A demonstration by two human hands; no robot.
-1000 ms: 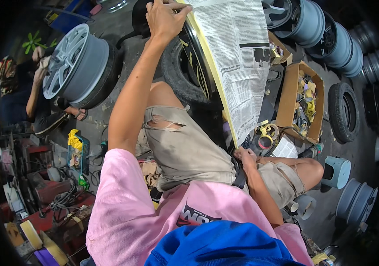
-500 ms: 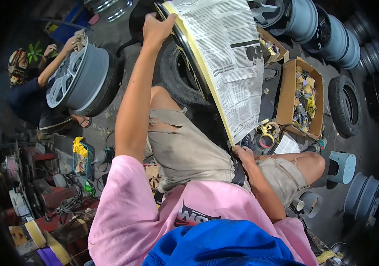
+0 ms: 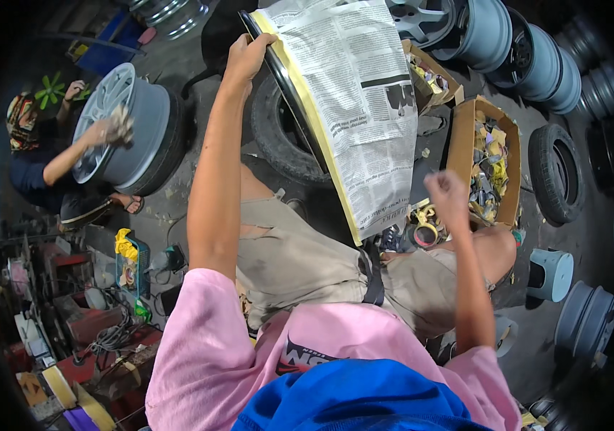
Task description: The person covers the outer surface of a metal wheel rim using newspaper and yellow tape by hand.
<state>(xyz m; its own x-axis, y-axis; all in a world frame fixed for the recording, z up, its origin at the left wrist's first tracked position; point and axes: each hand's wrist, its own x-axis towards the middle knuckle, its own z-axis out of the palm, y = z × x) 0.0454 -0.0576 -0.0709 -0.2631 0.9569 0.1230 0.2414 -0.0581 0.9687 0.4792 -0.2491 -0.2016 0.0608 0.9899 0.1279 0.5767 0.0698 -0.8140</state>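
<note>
A newspaper sheet (image 3: 364,93) hangs along the right side of a long, narrow glossy black part (image 3: 296,100), with a strip of yellow masking tape (image 3: 319,136) running down their join. Near the upper end of that part, my left hand (image 3: 248,56) is closed around the taped edge. The kind of part is unclear, as the paper covers much of it. My right hand (image 3: 448,199) is raised to the right of the paper's lower end, apart from it. Its fingers look curled but are smeared by motion. A tape roll (image 3: 425,234) lies below it.
A cardboard box (image 3: 509,161) of scraps stands right, beside a tyre (image 3: 555,172). Another tyre (image 3: 285,140) lies behind the black part. Grey wheels (image 3: 537,68) line the upper right. At left, a person (image 3: 37,169) wipes a grey wheel (image 3: 138,129) with a cloth.
My right hand has left the lower end of the taped paper and moved up and right. The paper and black part have shifted slightly left. The co-worker's hand has moved down across the wheel.
</note>
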